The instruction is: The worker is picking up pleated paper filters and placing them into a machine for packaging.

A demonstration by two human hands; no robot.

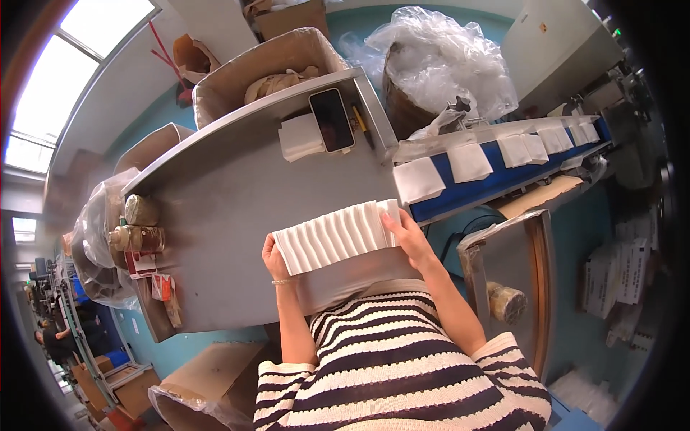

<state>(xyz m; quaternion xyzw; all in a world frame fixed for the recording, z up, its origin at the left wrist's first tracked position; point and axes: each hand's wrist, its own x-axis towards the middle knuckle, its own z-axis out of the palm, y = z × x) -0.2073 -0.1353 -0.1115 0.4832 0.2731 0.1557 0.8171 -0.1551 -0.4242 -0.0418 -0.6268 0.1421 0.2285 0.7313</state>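
A row of overlapping folded white napkins (334,237) is fanned out in front of me, above the near edge of the grey metal table (223,223). My left hand (274,258) closes round the left end of the row. At the right end, my right hand (412,241) grips the napkins, its thumb on top. Whether they are cloth or paper I cannot tell. More folded white pieces (419,181) lie spaced out along a blue conveyor belt (433,206), the closest just beyond my right hand.
On the table's far side lie a phone (331,121), a white stack (300,138) and a yellow pen (361,123). Tape rolls (141,210) and a bottle (136,239) stand at its left edge. Cardboard boxes (208,100) and a plastic-lined bin (445,65) surround it.
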